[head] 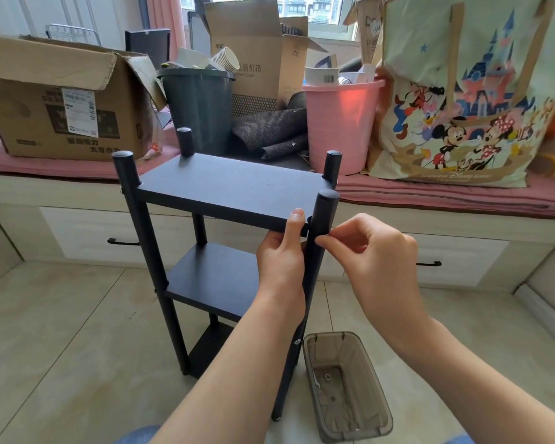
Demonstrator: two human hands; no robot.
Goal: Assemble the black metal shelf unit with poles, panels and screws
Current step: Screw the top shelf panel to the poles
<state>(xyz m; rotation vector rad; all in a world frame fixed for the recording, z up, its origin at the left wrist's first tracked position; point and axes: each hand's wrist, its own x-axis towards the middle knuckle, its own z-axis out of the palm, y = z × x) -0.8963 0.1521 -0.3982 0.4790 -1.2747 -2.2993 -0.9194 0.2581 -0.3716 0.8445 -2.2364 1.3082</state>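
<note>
The tall black metal shelf unit (228, 245) with three panels and four poles stood on the floor. My left hand (281, 261) gripped the top black flat panel (231, 187); my right hand (372, 251) pinched at the near black round pole (318, 251). One brown cardboard box (263, 56) read "AOC".

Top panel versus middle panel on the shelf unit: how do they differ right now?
The top panel has the left hand gripping its near right corner, thumb on top; the middle panel is untouched. The top panel shows its whole surface, while the middle panel is partly hidden by the left forearm. At the top panel's corner the right hand pinches at the near right pole. Both are flat, black and level between the poles.
</note>
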